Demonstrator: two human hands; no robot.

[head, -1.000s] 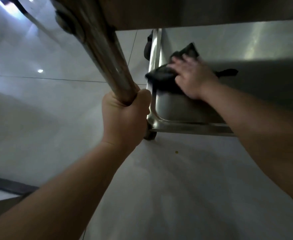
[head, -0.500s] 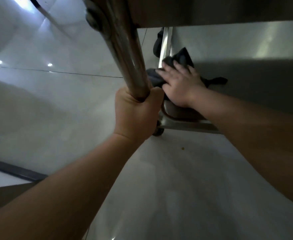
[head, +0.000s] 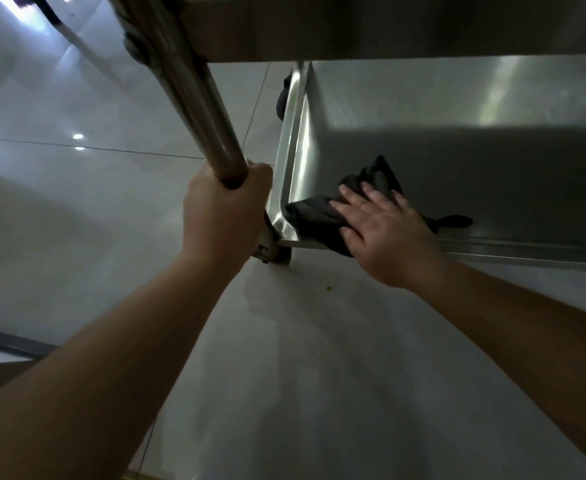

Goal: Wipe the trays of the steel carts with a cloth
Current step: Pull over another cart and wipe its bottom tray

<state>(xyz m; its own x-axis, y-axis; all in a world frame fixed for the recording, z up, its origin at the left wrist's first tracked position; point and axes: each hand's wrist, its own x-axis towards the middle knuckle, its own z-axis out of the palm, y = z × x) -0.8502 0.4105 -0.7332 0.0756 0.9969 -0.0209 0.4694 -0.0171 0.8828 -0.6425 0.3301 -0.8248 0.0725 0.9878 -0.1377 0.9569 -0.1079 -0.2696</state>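
A steel cart's lower tray point(head: 457, 105) fills the upper right, shaded by the shelf above it. A dark cloth point(head: 319, 216) lies bunched in the tray's near left corner, partly draped over the front rim. My right hand point(head: 385, 233) presses flat on the cloth with fingers spread. My left hand point(head: 225, 213) is wrapped around the cart's round steel post point(head: 194, 95) just left of the tray.
An upper shelf point(head: 388, 26) of the cart hangs overhead. A caster wheel point(head: 277, 258) sits below the post, another wheel point(head: 282, 98) shows at the far corner. Glossy pale floor tiles point(head: 77, 202) spread left and below, with a small crumb point(head: 328, 288).
My right hand has dragged the cloth back toward the tray's near front corner and over the rim. My left hand keeps its grip on the post.
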